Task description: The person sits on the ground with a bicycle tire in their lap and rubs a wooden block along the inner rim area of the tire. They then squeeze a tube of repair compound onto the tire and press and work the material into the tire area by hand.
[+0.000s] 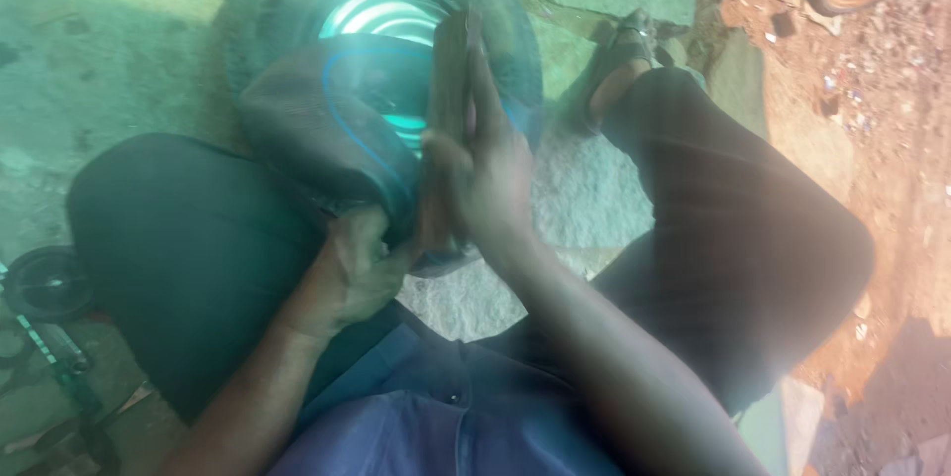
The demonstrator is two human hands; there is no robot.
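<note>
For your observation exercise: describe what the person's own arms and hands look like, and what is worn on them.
Both forearms are bare, with no sleeves reaching them. The left hand and right hand wear no gloves; no watch, ring or bracelet shows. The picture is blurred, so finer detail cannot be told.

dim, green-tinted, motion-blurred, sunlit right edge

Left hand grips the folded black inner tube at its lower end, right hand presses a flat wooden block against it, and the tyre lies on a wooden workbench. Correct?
Not quite. In the head view the tyre lies on the concrete ground, not a workbench. The rest holds: left hand grips the inner tube, right hand presses the wooden block.
</note>
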